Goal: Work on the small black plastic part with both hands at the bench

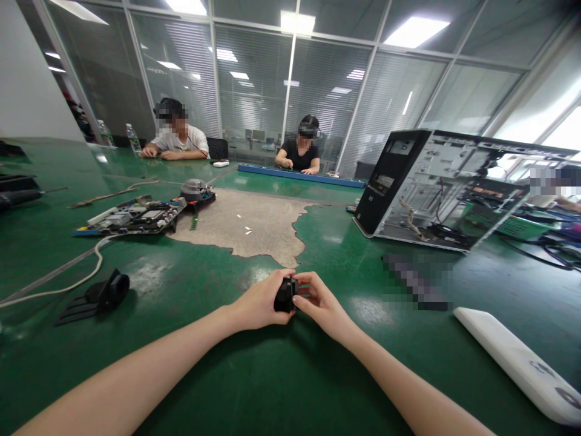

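A small black object [284,295] is between my two hands, just above the green table [254,375], near the middle of the view. My left hand [261,301] wraps round its left side, thumb on top and fingers below. On its right side, my right hand [320,303] has its thumb and fingertips closed against the object. What exactly the object is cannot be made out. A black part with a round end and flat prongs [102,293] lies on the table to the left.
A circuit board [140,217] and a round fan-like part [196,190] are at the left. An open computer case [436,188] stands at the right, a white panel [512,357] nearer. Two people [179,136] [302,148] sit across the table, behind a blue bar [295,174].
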Tool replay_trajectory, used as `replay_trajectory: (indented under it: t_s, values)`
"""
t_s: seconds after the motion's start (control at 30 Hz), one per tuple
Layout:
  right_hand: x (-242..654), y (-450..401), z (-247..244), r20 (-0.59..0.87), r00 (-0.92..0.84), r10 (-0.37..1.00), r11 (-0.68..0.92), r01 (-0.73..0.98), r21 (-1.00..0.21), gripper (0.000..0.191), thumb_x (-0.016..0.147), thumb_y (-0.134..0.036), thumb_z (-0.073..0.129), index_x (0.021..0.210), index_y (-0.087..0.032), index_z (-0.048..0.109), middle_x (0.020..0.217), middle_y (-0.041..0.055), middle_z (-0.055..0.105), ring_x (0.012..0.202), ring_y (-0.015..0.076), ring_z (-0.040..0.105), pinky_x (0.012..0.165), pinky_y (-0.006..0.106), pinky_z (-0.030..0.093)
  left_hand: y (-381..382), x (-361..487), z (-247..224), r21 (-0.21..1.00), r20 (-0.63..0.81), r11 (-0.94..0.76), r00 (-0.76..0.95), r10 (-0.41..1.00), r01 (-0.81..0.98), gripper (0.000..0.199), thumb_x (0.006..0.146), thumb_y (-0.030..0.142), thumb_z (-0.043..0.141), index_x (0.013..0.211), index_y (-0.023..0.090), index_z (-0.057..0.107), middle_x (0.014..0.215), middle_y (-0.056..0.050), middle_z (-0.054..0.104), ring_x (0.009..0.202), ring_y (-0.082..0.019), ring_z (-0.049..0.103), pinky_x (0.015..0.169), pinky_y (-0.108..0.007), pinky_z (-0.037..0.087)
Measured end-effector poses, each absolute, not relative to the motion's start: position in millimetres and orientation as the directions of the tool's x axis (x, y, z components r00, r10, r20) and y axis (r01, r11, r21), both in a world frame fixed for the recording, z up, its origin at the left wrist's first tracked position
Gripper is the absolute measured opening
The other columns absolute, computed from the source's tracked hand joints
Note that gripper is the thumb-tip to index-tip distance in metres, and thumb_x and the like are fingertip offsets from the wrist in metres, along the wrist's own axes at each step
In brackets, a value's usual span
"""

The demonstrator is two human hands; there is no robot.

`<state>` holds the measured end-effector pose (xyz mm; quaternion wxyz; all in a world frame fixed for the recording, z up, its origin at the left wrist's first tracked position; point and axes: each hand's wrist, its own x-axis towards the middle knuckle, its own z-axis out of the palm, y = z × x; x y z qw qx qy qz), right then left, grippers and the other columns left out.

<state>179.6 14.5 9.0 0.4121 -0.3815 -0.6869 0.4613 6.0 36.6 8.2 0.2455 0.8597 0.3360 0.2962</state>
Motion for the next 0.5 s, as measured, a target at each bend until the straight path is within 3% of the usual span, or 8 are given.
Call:
replay_trajectory:
  t_s: [0.1,0.33,0.5]
  values:
    - [179.3,12.9,10.6,0.268,-0.375,0.887,0.331,0.113,-0.937,0.028,0.072,-0.019,0.056,0.097,-0.023,0.044,0.099,0.0021,0.047,0.097,0.0162,0.049,0.078,0.030,0.045,36.4,6.1,8.3,0.624,0.338,-0.650,0.600,0.725,0.434,0.069,0.061,0.019,0.061,0.122,0.022,0.027,0.121,-0.007,0.043,0.104,-0.024,0.049,0.085,-0.036,0.041]
    - [179.2,14.9,9.0,0.220,-0.336,0.916,0.275,0.125,-0.953,0.014,0.078,-0.026,0.051,0.091,-0.023,0.047,0.093,0.0014,0.049,0.092,0.0154,0.051,0.074,0.029,0.046,35.0,6.6,8.9,0.611,0.343,-0.653,0.594,0.728,0.448,0.067,0.063,0.024,0.062,0.121,0.022,0.028,0.120,-0.007,0.044,0.103,-0.024,0.049,0.085,-0.036,0.041]
    - [178.6,16.1,6.0,0.231,-0.308,0.923,0.297,0.187,-0.936,0.024,0.079,-0.024,0.049,0.102,-0.023,0.044,0.099,0.0026,0.050,0.089,0.0143,0.052,0.076,0.030,0.045,35.2,6.8,8.4,0.609,0.340,-0.654,0.598,0.726,0.448,0.068,0.064,0.023,0.062,0.122,0.021,0.027,0.118,-0.007,0.046,0.102,-0.023,0.050,0.085,-0.035,0.041]
